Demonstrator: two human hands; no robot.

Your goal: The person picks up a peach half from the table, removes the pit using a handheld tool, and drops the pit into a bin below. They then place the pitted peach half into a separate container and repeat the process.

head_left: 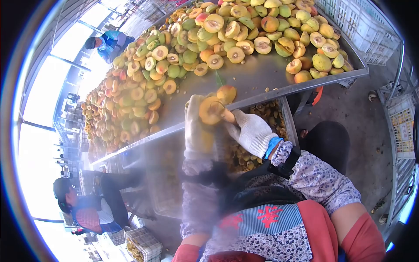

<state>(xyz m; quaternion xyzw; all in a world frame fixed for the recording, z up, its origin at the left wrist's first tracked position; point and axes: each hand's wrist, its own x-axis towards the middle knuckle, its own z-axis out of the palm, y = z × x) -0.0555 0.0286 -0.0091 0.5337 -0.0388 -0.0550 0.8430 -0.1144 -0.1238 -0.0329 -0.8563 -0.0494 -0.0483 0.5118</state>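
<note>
"Fingers first: how are yours set on that fruit half (211,110)?"

"My left hand (194,115) grasps it, near the middle of the frame, with the cut face showing to me. It sits against the right-hand side of that glove in the picture. How the tips lie behind it, I can't tell."

"And the other hand?"

"My right hand (253,131) is closed on what looks like a short tan handle (228,116), at the fruit's lower right edge. The far end is hidden, so I can't say whether it's in the flesh."

"So how do you work it well?"

"I'd cradle the fruit from behind, firm but not squeezing, since soft flesh could bruise or slip. I'd want my left fingertips out of the tool's path, and each stroke short, led by the right wrist."

"Anything to mind?"

"Another fruit (226,93) lies just above, by the metal rim (279,92). I'd mind my knuckles on that edge, and stay near the crate (289,120) below, right of centre."
</note>
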